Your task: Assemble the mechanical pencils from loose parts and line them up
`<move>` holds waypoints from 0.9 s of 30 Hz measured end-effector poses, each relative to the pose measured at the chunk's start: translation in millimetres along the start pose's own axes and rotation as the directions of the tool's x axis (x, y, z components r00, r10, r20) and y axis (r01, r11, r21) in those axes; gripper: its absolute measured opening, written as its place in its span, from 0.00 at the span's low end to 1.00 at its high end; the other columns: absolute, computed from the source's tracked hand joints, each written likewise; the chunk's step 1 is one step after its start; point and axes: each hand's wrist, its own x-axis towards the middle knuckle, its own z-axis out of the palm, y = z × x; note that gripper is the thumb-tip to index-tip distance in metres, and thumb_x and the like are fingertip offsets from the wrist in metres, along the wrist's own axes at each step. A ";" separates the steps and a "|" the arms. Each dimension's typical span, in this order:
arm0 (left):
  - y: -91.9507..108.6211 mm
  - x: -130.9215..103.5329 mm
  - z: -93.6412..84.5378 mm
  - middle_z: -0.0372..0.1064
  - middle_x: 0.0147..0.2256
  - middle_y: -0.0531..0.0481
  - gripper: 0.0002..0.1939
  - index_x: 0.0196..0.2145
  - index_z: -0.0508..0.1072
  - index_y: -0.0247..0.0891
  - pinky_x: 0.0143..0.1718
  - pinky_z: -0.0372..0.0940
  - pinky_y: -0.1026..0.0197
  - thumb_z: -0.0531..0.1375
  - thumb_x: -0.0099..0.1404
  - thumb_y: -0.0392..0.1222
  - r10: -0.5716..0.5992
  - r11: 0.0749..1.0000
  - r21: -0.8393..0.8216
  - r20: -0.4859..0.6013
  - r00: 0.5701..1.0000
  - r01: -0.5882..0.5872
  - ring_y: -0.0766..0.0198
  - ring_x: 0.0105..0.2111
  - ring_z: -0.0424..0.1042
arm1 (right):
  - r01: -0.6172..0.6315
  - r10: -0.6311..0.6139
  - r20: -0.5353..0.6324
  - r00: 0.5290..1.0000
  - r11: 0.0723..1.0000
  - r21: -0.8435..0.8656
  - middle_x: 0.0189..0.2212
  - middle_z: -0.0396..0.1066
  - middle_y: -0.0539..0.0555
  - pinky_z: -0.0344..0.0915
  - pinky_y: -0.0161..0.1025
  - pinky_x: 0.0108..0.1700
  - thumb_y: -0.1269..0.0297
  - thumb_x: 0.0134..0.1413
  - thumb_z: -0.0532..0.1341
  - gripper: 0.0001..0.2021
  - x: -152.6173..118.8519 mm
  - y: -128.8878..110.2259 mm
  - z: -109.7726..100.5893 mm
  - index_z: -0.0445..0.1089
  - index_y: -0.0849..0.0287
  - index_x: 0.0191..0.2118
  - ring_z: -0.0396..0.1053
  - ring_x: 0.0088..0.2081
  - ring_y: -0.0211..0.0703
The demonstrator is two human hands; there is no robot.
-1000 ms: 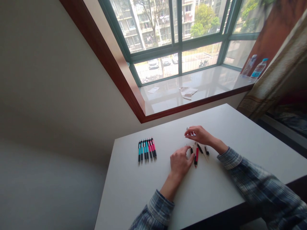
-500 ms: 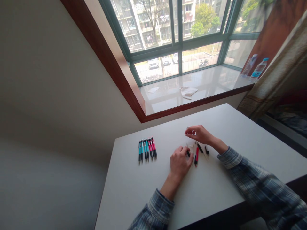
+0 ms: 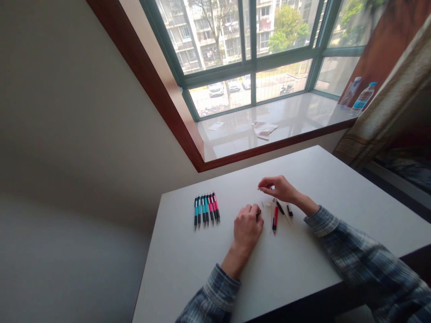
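Observation:
My left hand [image 3: 247, 226] rests on the white table, closed around a small black pen part [image 3: 258, 215] that shows between thumb and fingers. Just above the table, my right hand [image 3: 278, 187] pinches something tiny at its fingertips, too small to make out. Below the right hand lie loose pen parts: a red barrel with a black grip [image 3: 275, 220], a black piece [image 3: 280, 207], a short black clip piece [image 3: 289, 211] and thin pale refills [image 3: 270, 220].
A row of several assembled pens [image 3: 206, 210], turquoise on the left and pink-red on the right, lies on the table [image 3: 188, 269]. Beyond the table, the window sill [image 3: 232, 139] bears a crumpled cloth [image 3: 265, 130] and plastic bottles [image 3: 363, 97]. A curtain [image 3: 380, 94] hangs at right.
My left hand has drawn back left from the loose parts with the black part in it. The right hand has shifted slightly left, still pinched.

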 end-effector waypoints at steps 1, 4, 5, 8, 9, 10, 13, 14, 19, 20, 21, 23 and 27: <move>-4.8 1.6 -1.6 0.72 0.37 0.48 0.11 0.43 0.75 0.41 0.44 0.67 0.58 0.60 0.64 0.30 -0.017 0.998 -0.063 -0.012 1.000 0.016 0.58 0.39 0.72 | -0.004 0.004 -0.002 1.000 1.000 0.021 0.33 0.82 0.53 0.75 0.39 0.41 0.59 0.60 0.66 0.08 0.2 0.7 0.1 0.79 0.57 0.39 0.78 0.34 0.43; -20.9 6.4 -5.9 0.74 0.38 0.50 0.18 0.53 0.75 0.41 0.42 0.70 0.59 0.59 0.66 0.33 -0.097 0.934 -0.349 -0.053 0.994 0.073 0.63 0.34 0.73 | -0.016 0.016 0.003 1.000 0.996 0.093 0.36 0.82 0.54 0.77 0.41 0.44 0.59 0.59 0.66 0.09 0.5 0.9 1.1 0.80 0.58 0.39 0.79 0.36 0.45; -25.3 7.6 -6.6 0.74 0.38 0.49 0.17 0.53 0.76 0.40 0.41 0.71 0.60 0.59 0.68 0.35 -0.132 0.891 -0.446 -0.069 0.989 0.088 0.64 0.34 0.74 | -0.020 0.019 0.010 1.000 0.993 0.115 0.36 0.82 0.54 0.77 0.41 0.44 0.59 0.59 0.66 0.09 0.4 0.3 1.9 0.80 0.58 0.39 0.80 0.37 0.45; -31.7 9.4 -6.1 0.76 0.41 0.46 0.13 0.47 0.79 0.37 0.39 0.72 0.62 0.59 0.68 0.39 -0.223 0.774 -0.625 -0.110 0.969 0.107 0.63 0.37 0.76 | -0.038 0.029 0.049 0.998 0.981 0.191 0.36 0.82 0.55 0.77 0.42 0.46 0.58 0.58 0.67 0.10 0.3 -2.8 5.4 0.80 0.58 0.39 0.80 0.38 0.46; -31.8 9.5 -5.4 0.76 0.41 0.46 0.12 0.46 0.80 0.37 0.40 0.73 0.62 0.60 0.68 0.40 -0.242 0.753 -0.648 -0.120 0.963 0.108 0.63 0.37 0.76 | -0.047 0.033 0.065 0.997 0.975 0.217 0.36 0.82 0.55 0.77 0.42 0.46 0.57 0.58 0.68 0.10 0.2 -3.8 6.6 0.80 0.59 0.39 0.80 0.39 0.46; -31.4 9.4 -4.6 0.77 0.41 0.46 0.12 0.45 0.80 0.37 0.40 0.73 0.62 0.60 0.67 0.40 -0.257 0.742 -0.662 -0.129 0.958 0.110 0.63 0.36 0.76 | -0.057 0.039 0.081 0.996 0.969 0.241 0.36 0.82 0.56 0.77 0.42 0.46 0.57 0.57 0.68 0.11 0.2 -4.7 7.7 0.80 0.59 0.39 0.80 0.39 0.47; -29.9 8.7 -2.4 0.79 0.40 0.46 0.12 0.45 0.81 0.38 0.41 0.73 0.61 0.62 0.66 0.41 -0.281 0.722 -0.681 -0.129 0.951 0.121 0.63 0.36 0.77 | -0.097 0.062 0.127 0.990 0.953 0.288 0.37 0.82 0.56 0.77 0.44 0.47 0.54 0.56 0.69 0.13 0.3 -6.3 10.1 0.81 0.59 0.39 0.80 0.40 0.48; -29.9 8.4 -1.9 0.79 0.41 0.45 0.12 0.45 0.81 0.38 0.42 0.73 0.60 0.62 0.66 0.41 -0.283 0.716 -0.687 -0.122 0.951 0.125 0.62 0.36 0.77 | -0.109 0.069 0.141 0.988 0.949 0.296 0.37 0.82 0.57 0.76 0.44 0.48 0.54 0.56 0.69 0.14 0.2 -6.6 10.7 0.81 0.59 0.39 0.80 0.40 0.48; -31.9 7.2 -0.1 0.81 0.42 0.45 0.13 0.46 0.81 0.38 0.43 0.73 0.58 0.63 0.66 0.43 -0.279 0.704 -0.697 -0.096 0.955 0.135 0.61 0.37 0.78 | -0.137 0.073 0.211 0.975 0.942 0.306 0.37 0.82 0.56 0.76 0.43 0.47 0.53 0.56 0.69 0.14 -0.8 -7.9 14.4 0.82 0.59 0.39 0.80 0.40 0.48; -32.1 7.0 0.1 0.81 0.42 0.45 0.13 0.46 0.81 0.38 0.43 0.73 0.59 0.63 0.66 0.43 -0.280 0.703 -0.697 -0.092 0.956 0.139 0.61 0.37 0.78 | -0.137 0.071 0.220 0.973 0.943 0.304 0.37 0.82 0.56 0.76 0.43 0.47 0.53 0.56 0.69 0.13 -1.2 -8.1 15.3 0.82 0.59 0.39 0.80 0.40 0.48; -32.2 6.8 0.1 0.81 0.42 0.45 0.13 0.46 0.81 0.38 0.43 0.72 0.59 0.63 0.66 0.43 -0.280 0.703 -0.697 -0.089 0.956 0.141 0.61 0.37 0.78 | -0.136 0.068 0.226 0.972 0.944 0.300 0.36 0.83 0.56 0.76 0.42 0.47 0.54 0.57 0.69 0.13 -1.5 -8.2 16.0 0.82 0.59 0.39 0.80 0.40 0.48; -31.9 6.5 0.0 0.81 0.41 0.45 0.12 0.45 0.80 0.38 0.43 0.72 0.59 0.63 0.66 0.43 -0.278 0.707 -0.693 -0.087 0.957 0.142 0.61 0.37 0.78 | -0.133 0.064 0.238 0.969 0.949 0.286 0.36 0.83 0.56 0.76 0.42 0.47 0.54 0.57 0.69 0.13 -2.2 -8.3 17.0 0.82 0.59 0.40 0.80 0.40 0.48; -31.0 6.2 -0.6 0.81 0.39 0.46 0.11 0.44 0.80 0.39 0.43 0.72 0.59 0.63 0.66 0.43 -0.277 0.721 -0.677 -0.086 0.957 0.148 0.61 0.37 0.78 | -0.127 0.057 0.259 0.964 0.957 0.260 0.36 0.83 0.55 0.75 0.42 0.46 0.53 0.57 0.68 0.13 -3.0 -9.1 17.3 0.82 0.58 0.40 0.80 0.40 0.48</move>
